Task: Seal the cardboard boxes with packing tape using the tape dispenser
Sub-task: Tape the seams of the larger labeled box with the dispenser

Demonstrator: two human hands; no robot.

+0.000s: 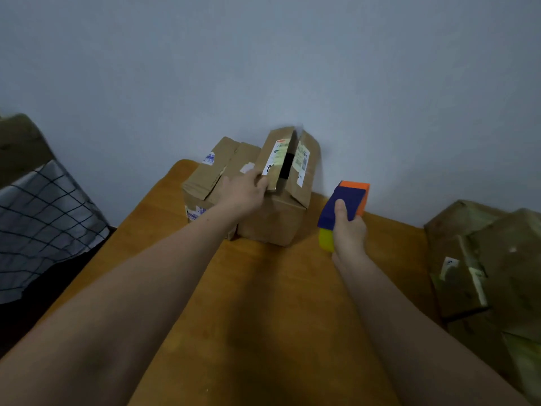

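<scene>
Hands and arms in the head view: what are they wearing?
Nothing worn shows. The left hand and right hand are ungloved, with no ring, watch or band visible; the left forearm and right forearm run sleeveless to the frame edge.

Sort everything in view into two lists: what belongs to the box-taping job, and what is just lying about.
Job: open box, its flap held by the left hand; second box beside it; tape dispenser gripped by the right hand.
Lying about: checked cloth at left; cardboard pile at right, possibly awaiting taping.
</scene>
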